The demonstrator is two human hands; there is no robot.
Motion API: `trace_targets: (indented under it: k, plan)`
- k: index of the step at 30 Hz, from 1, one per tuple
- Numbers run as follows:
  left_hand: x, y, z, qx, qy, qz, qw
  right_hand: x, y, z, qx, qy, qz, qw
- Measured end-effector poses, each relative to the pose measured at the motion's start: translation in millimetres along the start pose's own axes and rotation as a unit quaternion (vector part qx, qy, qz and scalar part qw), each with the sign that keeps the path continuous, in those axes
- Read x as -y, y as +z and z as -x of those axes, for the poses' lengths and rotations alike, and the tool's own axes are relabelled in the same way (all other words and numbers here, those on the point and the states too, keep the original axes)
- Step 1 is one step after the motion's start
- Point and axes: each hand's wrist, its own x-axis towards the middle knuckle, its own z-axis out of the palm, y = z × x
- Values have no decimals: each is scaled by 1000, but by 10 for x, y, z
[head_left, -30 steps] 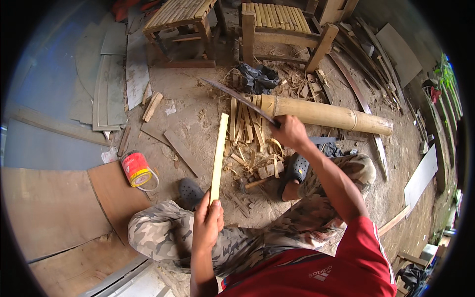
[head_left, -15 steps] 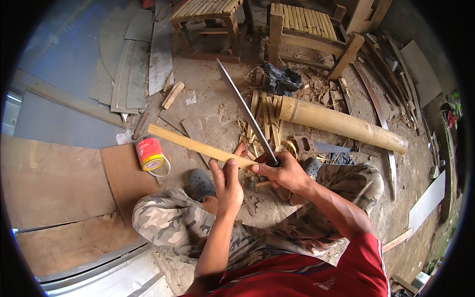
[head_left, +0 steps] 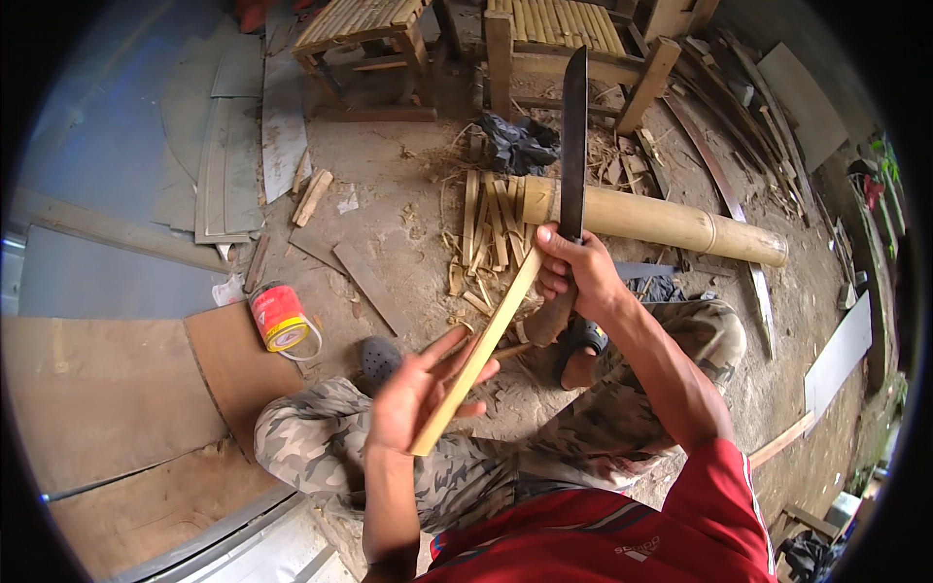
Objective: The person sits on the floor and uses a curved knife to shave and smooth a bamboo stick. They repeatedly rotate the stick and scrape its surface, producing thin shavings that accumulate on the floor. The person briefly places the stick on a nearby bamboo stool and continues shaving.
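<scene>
My right hand [head_left: 586, 267] is closed round a machete [head_left: 574, 136], its long dark blade pointing up and away from me and its wooden handle below my fingers. The thumb and fingers of that hand also pinch the far end of a pale bamboo strip [head_left: 478, 355]. From there the strip slants down to the left, toward my lap. My left hand [head_left: 410, 394] is open beneath the strip's near half, palm up with fingers spread. The strip passes over its palm and fingers without being gripped.
Beyond my feet lies a thick bamboo pole [head_left: 661, 219], beside a heap of split strips [head_left: 498, 223]. A black plastic bag [head_left: 520, 144] sits behind them. Left stands a red paint can [head_left: 279, 316]. Bamboo-topped stools [head_left: 360, 27] are at the back; offcuts litter the ground.
The strip has swung from pointing far left to slanting toward my lap. The machete has turned more upright, blade face showing. My left hand has loosened its fingers and moved nearer my body.
</scene>
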Motion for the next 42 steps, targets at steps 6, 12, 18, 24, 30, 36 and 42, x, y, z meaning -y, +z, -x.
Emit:
trace_targets:
  k: [6,12,18,24,30,36,42]
  plan:
    - [205,-100,-15,34,-106,-72,991,64,7,-94,-65,-58,43,995]
    - [235,174,-86,-157,-4,-239,958,-127,-66,-45,-100,-109,443,884]
    - [415,-126,-179,-219,51,-400,888,-503,301,296,111,-182,710,671]
    - [405,30,-31,-252,65,-538,802,-723,-7,53,91,-263,766,579]
    - [413,113,-4,-247,71,-556,791,-499,-148,-189,25,-151,777,611]
    - [405,114,72,-285,77,-541,787,-547,-104,-153,111,-155,792,580]
    - [317,25,-22,-300,66,-552,775,-502,62,-112,72,-62,796,597]
